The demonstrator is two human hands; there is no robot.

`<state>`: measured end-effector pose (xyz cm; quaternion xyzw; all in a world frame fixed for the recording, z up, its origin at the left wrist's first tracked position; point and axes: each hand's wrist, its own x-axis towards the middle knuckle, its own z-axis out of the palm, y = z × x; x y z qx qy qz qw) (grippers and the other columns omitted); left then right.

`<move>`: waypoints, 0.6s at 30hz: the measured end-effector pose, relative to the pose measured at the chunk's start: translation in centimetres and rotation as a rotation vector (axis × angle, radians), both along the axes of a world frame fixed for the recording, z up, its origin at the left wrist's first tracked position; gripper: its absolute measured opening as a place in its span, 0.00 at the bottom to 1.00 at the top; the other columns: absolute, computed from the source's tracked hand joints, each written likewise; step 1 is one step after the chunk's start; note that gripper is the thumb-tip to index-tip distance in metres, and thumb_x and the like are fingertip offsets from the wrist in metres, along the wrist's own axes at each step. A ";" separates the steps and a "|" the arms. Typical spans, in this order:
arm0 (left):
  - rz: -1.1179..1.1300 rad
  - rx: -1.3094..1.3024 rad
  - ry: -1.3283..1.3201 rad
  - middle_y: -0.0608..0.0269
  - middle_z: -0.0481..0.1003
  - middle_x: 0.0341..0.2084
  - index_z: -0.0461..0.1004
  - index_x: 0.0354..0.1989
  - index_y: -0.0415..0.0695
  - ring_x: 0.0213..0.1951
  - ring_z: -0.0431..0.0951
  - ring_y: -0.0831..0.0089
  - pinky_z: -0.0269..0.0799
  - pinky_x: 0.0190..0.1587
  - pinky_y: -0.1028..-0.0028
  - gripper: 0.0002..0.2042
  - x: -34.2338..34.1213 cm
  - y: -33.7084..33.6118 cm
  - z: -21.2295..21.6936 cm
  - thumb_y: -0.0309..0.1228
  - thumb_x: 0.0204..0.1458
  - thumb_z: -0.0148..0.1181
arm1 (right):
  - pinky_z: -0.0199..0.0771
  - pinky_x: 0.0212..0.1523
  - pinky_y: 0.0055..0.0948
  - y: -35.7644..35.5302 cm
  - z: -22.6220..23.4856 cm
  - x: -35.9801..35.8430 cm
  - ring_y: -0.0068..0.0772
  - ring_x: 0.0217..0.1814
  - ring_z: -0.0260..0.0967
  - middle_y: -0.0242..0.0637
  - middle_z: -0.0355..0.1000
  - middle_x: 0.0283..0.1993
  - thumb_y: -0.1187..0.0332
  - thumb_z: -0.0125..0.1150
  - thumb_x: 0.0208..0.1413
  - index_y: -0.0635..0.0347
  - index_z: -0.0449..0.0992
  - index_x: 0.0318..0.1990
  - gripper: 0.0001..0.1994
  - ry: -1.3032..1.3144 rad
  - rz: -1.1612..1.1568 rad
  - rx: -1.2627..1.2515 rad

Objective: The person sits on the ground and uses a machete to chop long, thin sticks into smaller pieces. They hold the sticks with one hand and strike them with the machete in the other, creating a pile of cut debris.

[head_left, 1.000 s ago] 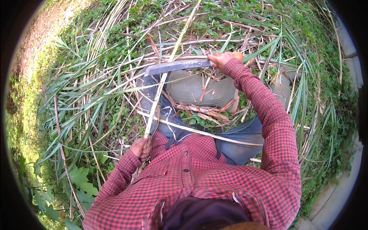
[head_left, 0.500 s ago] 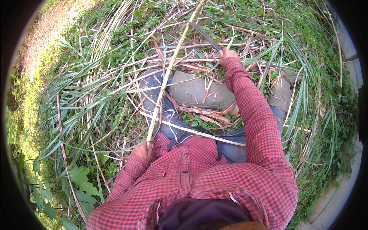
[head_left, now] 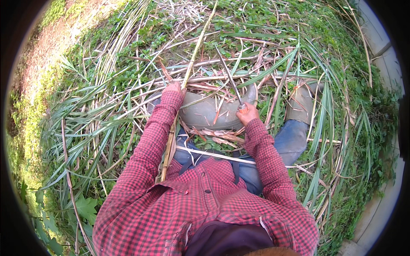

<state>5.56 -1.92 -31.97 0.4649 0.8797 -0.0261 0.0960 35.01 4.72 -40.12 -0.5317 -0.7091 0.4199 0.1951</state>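
Observation:
My left hand (head_left: 174, 88) is closed around a long pale cane stalk (head_left: 197, 48). The stalk slants from my lap, beside my left forearm, up past the top of the view. In my right hand (head_left: 247, 114) is the handle of a long, narrow-bladed knife (head_left: 228, 76). Its blade points up and to the left, apart from the stalk. Brownish peelings (head_left: 218, 135) lie beside the grey-green rubber boot (head_left: 209, 112) on my folded leg. A pale strip (head_left: 213, 154) rests across my lap.
Cut stalks (head_left: 112, 55) and long green leaves (head_left: 81, 121) lie heaped at the left. Another boot (head_left: 301, 102) stands out at the right. More long leaves (head_left: 318, 170) lie beyond it. A pale concrete edge (head_left: 382, 187) borders the grass at the far right.
My left hand has moved forward along the stalk from its near end. My right hand has drawn the knife back toward me, and the blade has left the stalk.

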 end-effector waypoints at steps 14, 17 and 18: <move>0.340 0.295 -0.801 0.74 0.57 0.08 0.65 0.27 0.47 0.07 0.54 0.81 0.46 0.09 0.78 0.13 -5.0 -5.2 -0.7 0.44 0.53 0.49 | 0.69 0.41 0.40 -2.3 6.6 0.0 0.51 0.38 0.69 0.49 0.72 0.35 0.64 0.58 0.37 0.56 0.69 0.41 0.19 -0.289 0.157 0.135; 0.465 0.245 -0.988 0.77 0.53 0.08 0.61 0.24 0.49 0.07 0.50 0.85 0.42 0.08 0.80 0.14 -3.3 -10.5 4.0 0.45 0.53 0.49 | 0.69 0.36 0.45 -4.2 7.7 -1.8 0.51 0.37 0.69 0.45 0.72 0.33 0.67 0.56 0.41 0.56 0.64 0.37 0.14 -0.229 0.378 0.269; 0.482 0.234 -1.029 0.77 0.54 0.09 0.61 0.24 0.49 0.07 0.50 0.85 0.43 0.08 0.80 0.13 -2.5 -12.0 5.2 0.44 0.53 0.49 | 0.68 0.36 0.45 -4.6 7.7 -2.6 0.51 0.37 0.69 0.45 0.71 0.33 0.67 0.56 0.42 0.56 0.64 0.37 0.13 -0.198 0.449 0.311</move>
